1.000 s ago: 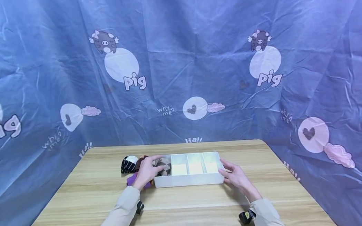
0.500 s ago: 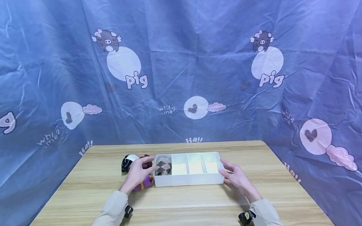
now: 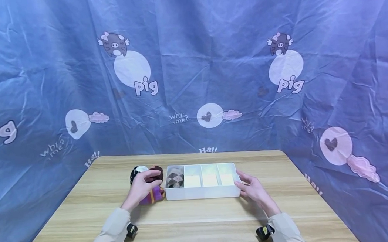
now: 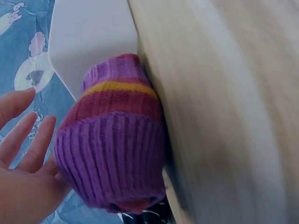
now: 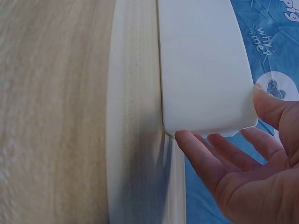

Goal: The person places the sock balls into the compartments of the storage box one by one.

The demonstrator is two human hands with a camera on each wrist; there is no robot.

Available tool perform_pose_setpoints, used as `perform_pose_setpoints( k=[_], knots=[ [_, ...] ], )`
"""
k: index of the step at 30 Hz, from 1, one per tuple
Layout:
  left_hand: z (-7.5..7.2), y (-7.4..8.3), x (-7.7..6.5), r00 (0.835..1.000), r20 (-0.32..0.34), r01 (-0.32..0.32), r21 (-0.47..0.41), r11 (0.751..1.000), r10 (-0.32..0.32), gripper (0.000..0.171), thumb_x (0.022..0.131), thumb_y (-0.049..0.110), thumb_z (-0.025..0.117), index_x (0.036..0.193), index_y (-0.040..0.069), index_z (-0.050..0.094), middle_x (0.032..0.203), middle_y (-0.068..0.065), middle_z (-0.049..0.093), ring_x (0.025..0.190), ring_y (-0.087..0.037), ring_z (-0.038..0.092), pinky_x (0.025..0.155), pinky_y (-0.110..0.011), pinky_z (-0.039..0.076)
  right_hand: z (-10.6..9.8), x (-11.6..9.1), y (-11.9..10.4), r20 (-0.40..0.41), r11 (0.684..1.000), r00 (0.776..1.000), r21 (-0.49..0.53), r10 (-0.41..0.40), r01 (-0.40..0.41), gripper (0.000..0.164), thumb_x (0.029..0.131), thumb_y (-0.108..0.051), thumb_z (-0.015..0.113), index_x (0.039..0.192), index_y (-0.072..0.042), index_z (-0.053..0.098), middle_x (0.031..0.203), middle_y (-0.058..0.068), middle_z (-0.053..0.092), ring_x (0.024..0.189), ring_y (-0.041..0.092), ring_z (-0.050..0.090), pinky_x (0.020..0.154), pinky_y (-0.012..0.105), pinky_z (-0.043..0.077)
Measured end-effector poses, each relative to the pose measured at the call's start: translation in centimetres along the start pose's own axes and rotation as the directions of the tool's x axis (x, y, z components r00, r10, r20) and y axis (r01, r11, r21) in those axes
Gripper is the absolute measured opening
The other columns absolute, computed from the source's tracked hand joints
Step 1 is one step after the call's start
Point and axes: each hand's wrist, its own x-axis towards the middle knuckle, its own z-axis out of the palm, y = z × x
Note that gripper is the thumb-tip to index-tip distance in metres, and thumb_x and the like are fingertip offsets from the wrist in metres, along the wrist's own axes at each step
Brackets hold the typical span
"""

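Note:
A long white divided box [image 3: 203, 193] stands mid-table, with a rolled argyle sock [image 3: 175, 178] in its leftmost compartment. To its left lie a rolled purple sock [image 4: 112, 154] with yellow and red bands, a dark brown rolled sock [image 3: 157, 177] and a black sock with white lines [image 3: 134, 172]. My left hand [image 3: 140, 186] is over these socks, thumb and fingers spread apart around the brown one in the head view, holding nothing. At the box's right end my right hand [image 3: 252, 189] holds it, thumb on the rim and fingers along the end wall.
The wooden table [image 3: 200, 224] reaches back to a blue printed cloth [image 3: 184, 69] that hangs behind and at both sides. The box's other compartments show bare white floors. Black straps with small cameras sit on both wrists.
My left hand has let go of the argyle sock in the box's left compartment and moved left over the loose socks. My right hand and the box stay in place.

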Motion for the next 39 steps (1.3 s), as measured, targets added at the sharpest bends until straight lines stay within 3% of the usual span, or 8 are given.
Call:
perform_pose_setpoints(
  k=[9, 15, 19, 23, 27, 39],
  knots=[
    [-1.2, -0.8, -0.4, 0.999, 0.043, 0.014, -0.03, 0.999, -0.013, 0.041, 0.083, 0.009, 0.076, 0.119, -0.007, 0.065, 0.121, -0.023, 0.067, 0.117, -0.037, 0.06, 0.1, -0.045, 0.048, 0.0, 0.0, -0.1, -0.006, 1.0, 1.0, -0.011, 0.0, -0.001, 0.061, 0.096, -0.014, 0.061, 0.151, -0.007, 0.035, 0.15, 0.031, 0.034, 0.127, 0.042, 0.051, 0.095, 0.042, 0.053],
    [-2.1, -1.6, -0.4, 0.998, 0.037, 0.06, -0.055, 0.997, -0.058, 0.045, 0.082, 0.005, 0.076, 0.123, -0.007, 0.062, 0.125, -0.024, 0.064, 0.121, -0.04, 0.056, 0.106, -0.053, 0.04, 0.0, 0.0, -0.1, -0.008, 1.0, 1.0, -0.013, 0.004, -0.005, 0.061, 0.096, -0.014, 0.062, 0.151, -0.007, 0.036, 0.15, 0.031, 0.036, 0.124, 0.039, 0.054, 0.094, 0.042, 0.053],
    [-2.5, -2.0, -0.2, 0.994, 0.054, 0.096, -0.045, 0.994, -0.094, 0.048, 0.08, 0.004, 0.077, 0.125, -0.004, 0.062, 0.127, -0.024, 0.063, 0.122, -0.04, 0.056, 0.106, -0.051, 0.041, 0.1, 0.0, -0.2, -0.001, 1.0, 1.0, -0.014, 0.001, -0.001, 0.061, 0.096, -0.014, 0.061, 0.151, -0.006, 0.035, 0.15, 0.033, 0.034, 0.126, 0.041, 0.053, 0.094, 0.043, 0.053],
    [-2.7, -2.1, -0.5, 0.985, 0.104, 0.14, -0.01, 0.99, -0.138, 0.051, 0.077, 0.007, 0.08, 0.125, -0.001, 0.064, 0.128, -0.021, 0.063, 0.117, -0.035, 0.058, 0.098, -0.037, 0.047, 0.2, 0.0, -0.4, -0.004, 1.0, 1.0, -0.015, 0.001, -0.001, 0.061, 0.096, -0.014, 0.061, 0.151, -0.006, 0.036, 0.15, 0.032, 0.034, 0.125, 0.041, 0.053, 0.094, 0.043, 0.053],
    [-2.8, -2.3, -0.9, 0.976, 0.15, 0.161, 0.004, 0.987, -0.159, 0.054, 0.074, 0.011, 0.082, 0.124, 0.001, 0.065, 0.128, -0.02, 0.062, 0.113, -0.029, 0.058, 0.09, -0.027, 0.044, 0.3, 0.1, -0.3, -0.001, 1.0, 1.0, -0.011, 0.002, -0.002, 0.061, 0.096, -0.014, 0.062, 0.15, -0.007, 0.037, 0.15, 0.032, 0.034, 0.124, 0.04, 0.055, 0.094, 0.043, 0.053],
    [-3.0, -2.8, -0.9, 0.952, 0.278, 0.143, -0.023, 0.989, -0.131, 0.062, 0.068, 0.0, 0.079, 0.127, -0.001, 0.06, 0.123, -0.027, 0.054, 0.093, -0.026, 0.058, 0.075, -0.031, 0.052, 0.4, 0.3, 0.1, 0.007, 1.0, 1.0, -0.014, -0.007, 0.007, 0.065, 0.095, -0.019, 0.064, 0.151, -0.006, 0.034, 0.151, 0.032, 0.032, 0.128, 0.043, 0.05, 0.094, 0.042, 0.053]
  ],
)
